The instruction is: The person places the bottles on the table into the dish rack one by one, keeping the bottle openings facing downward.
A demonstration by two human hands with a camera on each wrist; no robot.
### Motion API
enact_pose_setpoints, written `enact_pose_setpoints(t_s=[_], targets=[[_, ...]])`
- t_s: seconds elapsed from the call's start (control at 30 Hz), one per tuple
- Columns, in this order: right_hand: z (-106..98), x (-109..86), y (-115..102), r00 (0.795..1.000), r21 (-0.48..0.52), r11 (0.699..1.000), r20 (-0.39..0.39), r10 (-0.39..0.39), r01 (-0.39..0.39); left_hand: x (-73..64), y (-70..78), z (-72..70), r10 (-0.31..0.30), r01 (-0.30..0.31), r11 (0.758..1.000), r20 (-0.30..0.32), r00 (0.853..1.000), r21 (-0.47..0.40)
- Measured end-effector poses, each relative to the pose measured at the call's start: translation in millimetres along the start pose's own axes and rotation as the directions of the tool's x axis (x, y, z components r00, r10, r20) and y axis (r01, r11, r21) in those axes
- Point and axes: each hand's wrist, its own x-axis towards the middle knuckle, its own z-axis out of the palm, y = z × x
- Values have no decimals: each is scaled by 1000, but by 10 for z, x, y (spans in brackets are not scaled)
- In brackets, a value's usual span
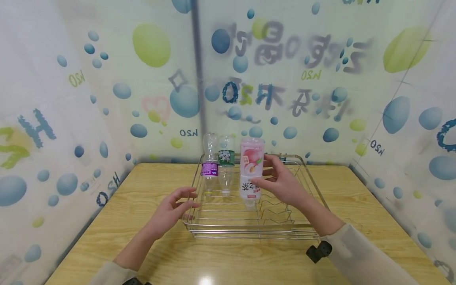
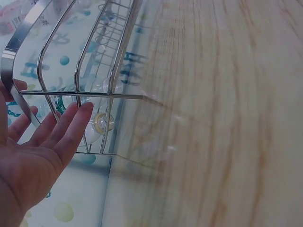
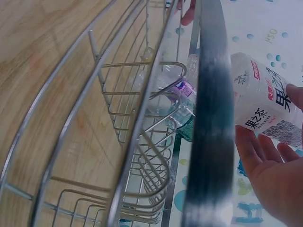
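My right hand (image 1: pixel 286 184) grips a clear plastic bottle (image 1: pixel 251 168) with a pink peach label, thumb on the near side and fingers behind. The bottle is held neck down over the wire dish rack (image 1: pixel 228 225). In the right wrist view its white lettered label (image 3: pixel 265 97) faces the camera, and the fingers curl under it. My left hand (image 1: pixel 171 211) is at the rack's left end, fingers loosely extended beside the wires; in the left wrist view the fingertips (image 2: pixel 85 109) lie right at the side wires.
Two more empty bottles stand neck down in the rack's back left: one with a purple label (image 1: pixel 209 169), one with a green label (image 1: pixel 226 157). Bent wire dividers (image 1: pixel 276 211) line the rack's right part. The rack sits on a wooden table (image 1: pixel 142 182) against a patterned curtain (image 1: pixel 156 91).
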Motion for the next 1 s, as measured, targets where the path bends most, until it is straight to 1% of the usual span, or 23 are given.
enact_pose_setpoints(t_s=[0.2,0.4,0.6,0.7,0.8,1.0], targets=[[-19,117,-77,1000,-8,1000,-26,3,-3,-12,11,10,1,0,999,19,1000,-34],[-13,288,-188,998,14,1000,-62,16,-15,-10,6,25,-1,2,999,13,1000,-39],[-9,493,-243,991,31,998,-118,61,-58,-7,-10,39,-5,6,997,7,1000,-79],[-7,614,-227,986,55,995,-143,84,-77,-9,-22,46,-2,3,996,4,1000,-92],[4,723,-209,981,101,991,-165,103,-87,-13,-33,52,2,-2,995,1,1000,-96],[76,895,-147,970,176,982,-214,112,-74,-18,-51,46,0,1,995,1,1000,-102]])
